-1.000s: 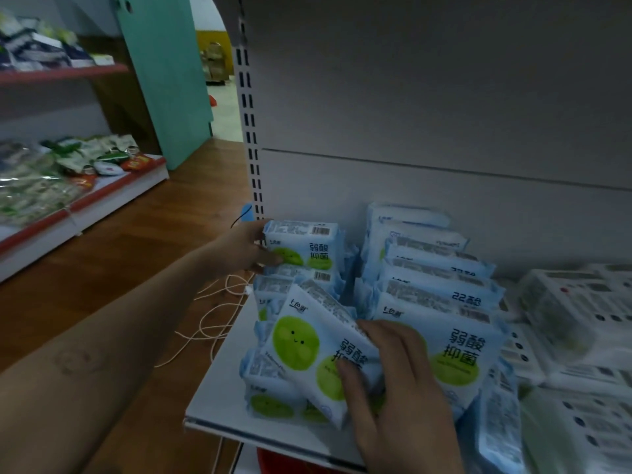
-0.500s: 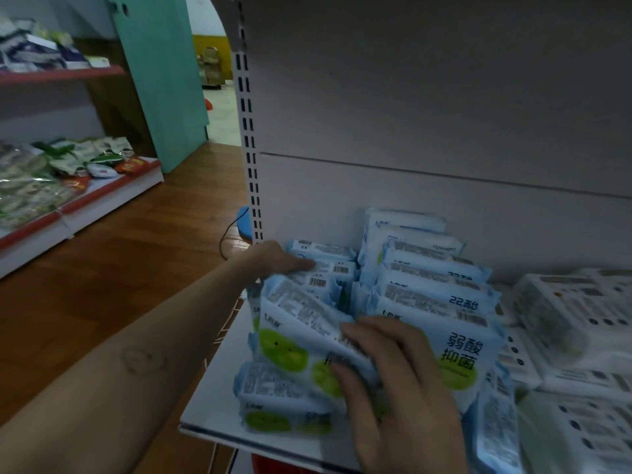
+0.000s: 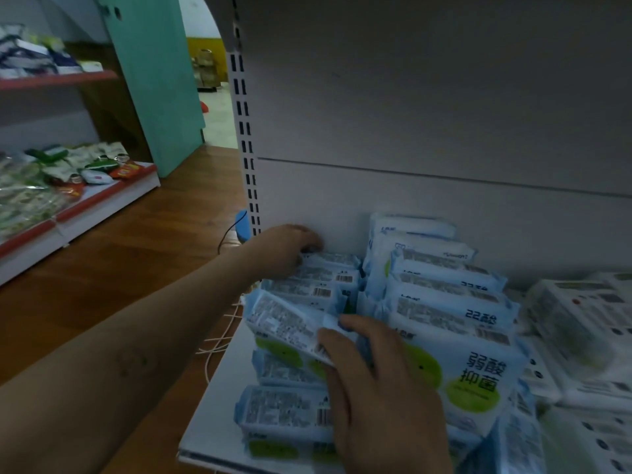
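Blue-and-white wet wipe packs with green circles stand in two rows on a white shelf (image 3: 219, 405). My left hand (image 3: 284, 249) reaches to the back of the left row, its fingers curled over the top of the rearmost pack (image 3: 331, 262). My right hand (image 3: 383, 388) lies at the front, fingers laid fairly straight on a tilted pack (image 3: 284, 323) that leans back over the left row. The right row (image 3: 444, 302) stands upright with its front pack's label facing me. My right thumb is hidden.
White packs (image 3: 581, 319) crowd the shelf's right side. A grey back panel and slotted upright (image 3: 244, 131) close the rear. White cables (image 3: 219, 343) and a blue object (image 3: 242, 224) lie on the wooden floor. Snack shelves (image 3: 68, 172) stand at far left by a teal panel (image 3: 154, 80).
My left hand carried its pack back and down onto the rear of the left row. The tilted pack under my right hand has tipped further back and flatter.
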### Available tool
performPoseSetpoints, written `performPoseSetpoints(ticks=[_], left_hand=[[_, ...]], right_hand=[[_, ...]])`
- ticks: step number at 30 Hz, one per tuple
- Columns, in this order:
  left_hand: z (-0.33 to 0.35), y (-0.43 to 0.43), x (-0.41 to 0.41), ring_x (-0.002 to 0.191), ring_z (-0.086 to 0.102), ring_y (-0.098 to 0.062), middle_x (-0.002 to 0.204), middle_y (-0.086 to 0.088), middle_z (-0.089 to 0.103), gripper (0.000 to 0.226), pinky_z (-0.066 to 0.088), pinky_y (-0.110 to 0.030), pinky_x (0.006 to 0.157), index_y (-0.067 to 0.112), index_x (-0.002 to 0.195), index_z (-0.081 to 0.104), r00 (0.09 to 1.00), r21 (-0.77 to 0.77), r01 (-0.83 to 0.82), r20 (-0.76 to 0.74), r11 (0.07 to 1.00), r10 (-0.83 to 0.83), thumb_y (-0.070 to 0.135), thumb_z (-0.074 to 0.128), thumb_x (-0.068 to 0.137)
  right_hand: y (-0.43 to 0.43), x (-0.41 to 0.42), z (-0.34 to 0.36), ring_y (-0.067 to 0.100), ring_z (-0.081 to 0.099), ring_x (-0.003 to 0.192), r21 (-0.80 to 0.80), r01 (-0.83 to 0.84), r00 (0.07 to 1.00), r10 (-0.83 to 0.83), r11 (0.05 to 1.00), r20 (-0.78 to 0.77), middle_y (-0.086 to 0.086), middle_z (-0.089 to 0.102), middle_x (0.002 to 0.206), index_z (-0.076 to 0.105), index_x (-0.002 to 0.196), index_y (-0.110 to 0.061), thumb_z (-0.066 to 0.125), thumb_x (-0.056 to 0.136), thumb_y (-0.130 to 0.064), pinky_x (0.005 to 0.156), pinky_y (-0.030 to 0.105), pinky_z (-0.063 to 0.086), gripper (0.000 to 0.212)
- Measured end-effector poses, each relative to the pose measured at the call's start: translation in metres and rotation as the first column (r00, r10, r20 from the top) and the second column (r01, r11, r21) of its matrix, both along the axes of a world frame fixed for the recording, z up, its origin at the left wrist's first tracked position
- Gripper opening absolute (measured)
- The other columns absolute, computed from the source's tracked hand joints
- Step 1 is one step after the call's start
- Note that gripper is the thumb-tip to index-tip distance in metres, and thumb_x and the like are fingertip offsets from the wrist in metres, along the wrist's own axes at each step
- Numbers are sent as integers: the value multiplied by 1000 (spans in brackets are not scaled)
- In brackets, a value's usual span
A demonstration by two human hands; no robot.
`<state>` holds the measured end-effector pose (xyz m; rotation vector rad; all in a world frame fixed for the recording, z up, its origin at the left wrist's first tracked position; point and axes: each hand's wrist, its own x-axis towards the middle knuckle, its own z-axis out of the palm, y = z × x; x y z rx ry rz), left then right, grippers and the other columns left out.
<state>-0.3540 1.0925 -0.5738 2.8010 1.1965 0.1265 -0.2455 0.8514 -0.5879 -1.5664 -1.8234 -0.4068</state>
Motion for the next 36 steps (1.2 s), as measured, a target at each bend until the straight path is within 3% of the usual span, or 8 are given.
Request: performPoseSetpoints(ticks=[7,14,20,23,26,28,31,36], left_hand=[[4,4,5,99,60,-18,108,1,66,20,49,-32,81,20,107,67,991,126,-36,-123,991,51,28,61,90],[74,-23,-20,82,54,-13,88,4,60,8,36,-24,63,19,83,71,934,219,-159,348,963,75,27,71,86],[79,-70,-60,78,66,-20,89,-4,67,19,55,-27,54,14,75,55,598,-335,-321,654,886,464,18,65,91],[70,-111,-79,72,62,-19,95,-14,65,12,53,-26,52,5,93,58,340,-531,-353,694,770,635,17,59,95],[59,-157,-105,67,61,-19,97,-15,61,18,50,-20,42,7,116,55,-55,-838,0,545,546,837,9,47,99],[50,-180,-120,53,62,-17,92,-16,60,21,46,-18,34,11,113,58,-201,-827,381,362,413,910,9,44,98],[33,-196,-129,40,58,-16,84,-17,60,27,38,-14,27,7,102,61,-144,-801,532,233,274,962,9,48,79],[26,-210,-126,51,59,-16,91,-17,63,31,41,-15,32,2,101,68,-41,-818,523,255,238,966,9,47,79]], right_hand=[[3,-4,-11,18,48,100,112,5,1000,-7,994,13,0,48,117,50,114,-27,79,70,-20,44,26,54,53],[6,2,-10,20,70,82,-26,2,1000,-1,1000,20,2,68,107,50,111,-29,96,39,-27,39,25,52,85],[6,-3,-15,10,66,86,7,61,990,-60,998,-131,-9,54,115,51,111,-35,70,75,-27,56,14,48,41],[1,2,-17,14,60,90,94,2,955,26,996,-295,-3,57,113,63,104,-25,71,79,-12,61,26,50,30],[-12,-2,-7,3,50,93,148,-39,843,112,988,-527,-6,57,105,68,98,-21,78,77,-11,73,28,47,25],[-18,-9,-2,1,50,94,172,-75,727,172,982,-665,-12,55,102,67,96,-23,79,76,-9,75,33,52,27],[-21,-20,7,-2,53,96,198,-134,616,238,971,-751,-20,53,105,62,94,-33,79,76,-11,73,26,51,33],[-26,-26,14,-6,55,94,206,-196,555,282,959,-782,-16,57,101,57,92,-39,77,78,-11,69,12,46,37]])
